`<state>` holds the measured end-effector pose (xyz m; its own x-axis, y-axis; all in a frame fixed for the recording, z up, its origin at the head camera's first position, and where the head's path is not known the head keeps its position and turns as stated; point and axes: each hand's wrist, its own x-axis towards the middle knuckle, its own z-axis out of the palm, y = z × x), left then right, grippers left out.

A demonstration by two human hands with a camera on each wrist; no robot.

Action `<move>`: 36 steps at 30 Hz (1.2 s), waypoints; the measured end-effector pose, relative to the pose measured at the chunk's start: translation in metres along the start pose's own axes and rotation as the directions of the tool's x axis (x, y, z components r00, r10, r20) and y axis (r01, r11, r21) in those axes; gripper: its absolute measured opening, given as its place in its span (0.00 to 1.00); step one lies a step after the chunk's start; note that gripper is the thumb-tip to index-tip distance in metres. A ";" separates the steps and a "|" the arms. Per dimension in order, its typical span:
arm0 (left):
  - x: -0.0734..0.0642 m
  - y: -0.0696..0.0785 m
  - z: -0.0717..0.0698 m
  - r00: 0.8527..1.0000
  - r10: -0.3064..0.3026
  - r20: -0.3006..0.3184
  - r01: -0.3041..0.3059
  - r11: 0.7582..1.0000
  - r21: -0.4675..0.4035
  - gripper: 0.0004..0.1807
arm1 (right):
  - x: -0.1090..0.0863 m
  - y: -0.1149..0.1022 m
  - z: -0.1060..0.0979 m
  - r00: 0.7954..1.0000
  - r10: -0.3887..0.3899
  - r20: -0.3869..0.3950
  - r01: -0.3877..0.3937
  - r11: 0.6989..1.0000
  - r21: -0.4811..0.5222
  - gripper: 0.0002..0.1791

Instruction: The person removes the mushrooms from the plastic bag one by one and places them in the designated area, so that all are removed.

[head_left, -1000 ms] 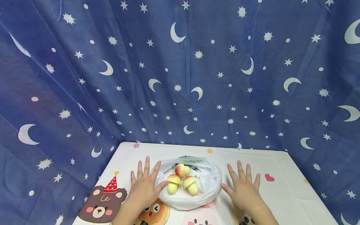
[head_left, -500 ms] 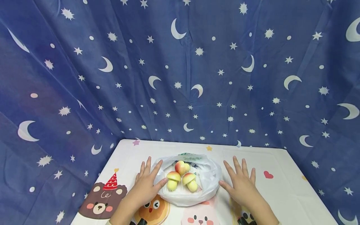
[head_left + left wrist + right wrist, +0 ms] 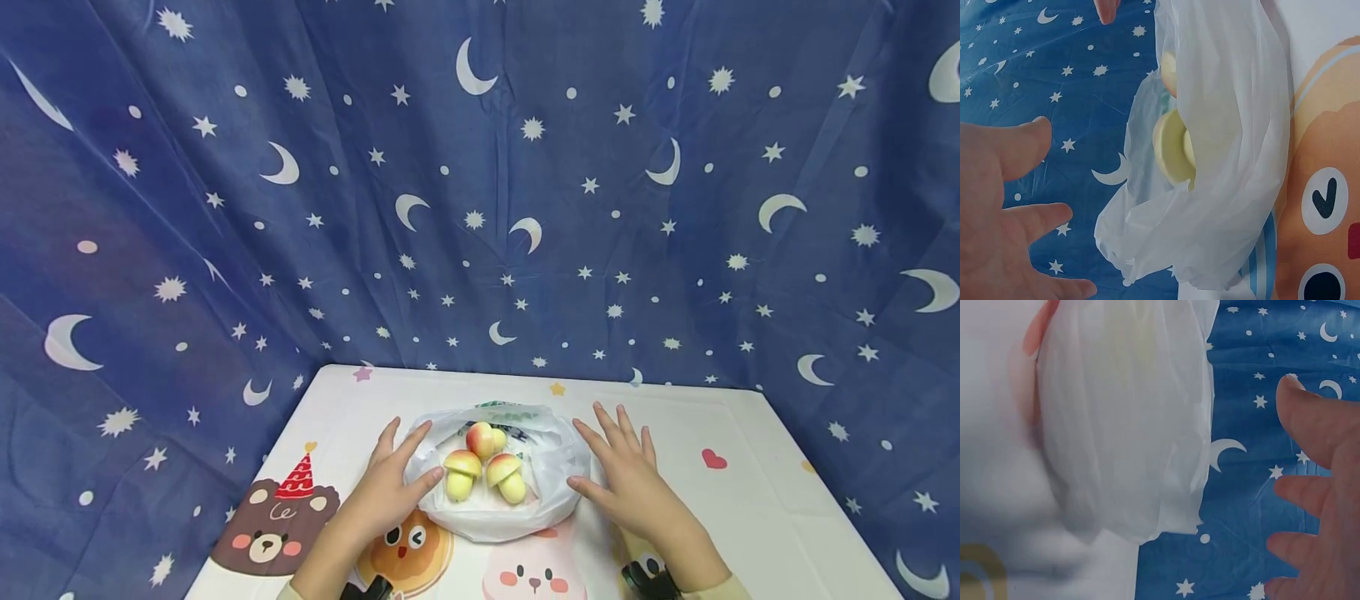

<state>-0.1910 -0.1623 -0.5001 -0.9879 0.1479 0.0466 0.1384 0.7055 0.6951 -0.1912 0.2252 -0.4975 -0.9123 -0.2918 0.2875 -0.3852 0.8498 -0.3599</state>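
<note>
A white plastic bag [image 3: 495, 527] sits on the table, its mouth spread wide. Three toy mushrooms with red-and-yellow caps lie inside: a left mushroom [image 3: 462, 475], a right mushroom [image 3: 507, 477] and a back mushroom [image 3: 481, 440]. My left hand [image 3: 386, 492] hovers at the bag's left side, fingers spread; the left wrist view shows a gap between it and the bag [image 3: 1235, 125]. On the other side hangs my right hand [image 3: 626, 479], its fingers also spread, apart from the bag [image 3: 1122, 437] in the right wrist view. Neither hand holds anything.
The white table cover [image 3: 742, 483] carries printed cartoon figures, among them a bear [image 3: 273, 533] at the left. Behind the table's far edge hangs a blue curtain [image 3: 555, 292] with moons and stars.
Both hands have moved inward toward the bag, the right one more clearly. The bag and mushrooms keep their place on the table, while the head view has shifted slightly.
</note>
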 end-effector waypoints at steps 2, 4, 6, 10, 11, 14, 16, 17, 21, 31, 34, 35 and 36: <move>0.000 0.000 0.000 1.000 0.003 -0.002 -0.003 1.000 -0.005 0.41 | 0.002 -0.002 0.002 1.000 -0.010 0.010 0.010 1.000 0.013 0.47; 0.000 0.000 -0.001 1.000 0.003 -0.002 -0.003 1.000 -0.019 0.39 | 0.005 -0.004 0.004 1.000 -0.018 0.020 0.017 1.000 0.026 0.47; 0.000 0.000 -0.002 1.000 -0.002 -0.001 0.002 0.999 -0.038 0.38 | 0.008 -0.007 0.006 0.999 -0.027 0.030 0.025 0.999 0.043 0.48; 0.001 0.001 -0.002 1.000 -0.018 -0.002 0.018 0.998 -0.068 0.37 | 0.015 -0.012 0.011 0.998 -0.046 0.044 0.043 0.997 0.067 0.48; 0.001 0.002 -0.002 1.000 -0.021 -0.003 0.020 0.997 -0.076 0.37 | 0.017 -0.014 0.012 0.997 -0.053 0.047 0.050 0.996 0.072 0.48; 0.002 0.002 -0.001 1.000 -0.028 0.002 0.028 0.995 -0.098 0.37 | 0.021 -0.019 0.014 0.996 -0.073 0.053 0.069 0.994 0.090 0.48; 0.003 0.001 0.000 0.999 -0.033 0.011 0.034 0.992 -0.118 0.38 | 0.024 -0.022 0.015 0.995 -0.084 0.058 0.077 0.990 0.118 0.48; 0.004 0.001 0.001 0.999 -0.038 0.020 0.040 0.991 -0.126 0.38 | 0.025 -0.023 0.016 0.994 -0.086 0.061 0.078 0.988 0.133 0.48; 0.007 -0.002 0.005 0.998 -0.046 0.044 0.052 0.987 -0.150 0.39 | 0.030 -0.028 0.020 0.993 -0.086 0.082 0.069 0.978 0.199 0.48; 0.015 -0.006 0.016 0.998 -0.042 0.047 0.049 0.986 -0.157 0.35 | 0.042 -0.037 0.033 0.992 -0.083 0.097 0.048 0.946 0.319 0.43; 0.017 -0.010 0.021 0.998 -0.045 0.041 0.050 0.987 -0.152 0.35 | 0.046 -0.038 0.039 0.991 -0.086 0.099 0.046 0.934 0.353 0.42; 0.018 -0.011 0.023 0.998 -0.046 0.038 0.051 0.988 -0.147 0.35 | 0.047 -0.038 0.041 0.991 -0.091 0.095 0.051 0.931 0.362 0.41; 0.019 -0.011 0.025 0.998 -0.047 0.034 0.052 0.988 -0.143 0.36 | 0.048 -0.039 0.043 0.991 -0.096 0.091 0.057 0.928 0.369 0.41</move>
<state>-0.2099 -0.1506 -0.5248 -0.9904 0.1381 -0.0110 0.0756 0.6055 0.7923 -0.2263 0.1595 -0.5076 -0.8797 -0.4109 0.2393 -0.4603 0.6098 -0.6452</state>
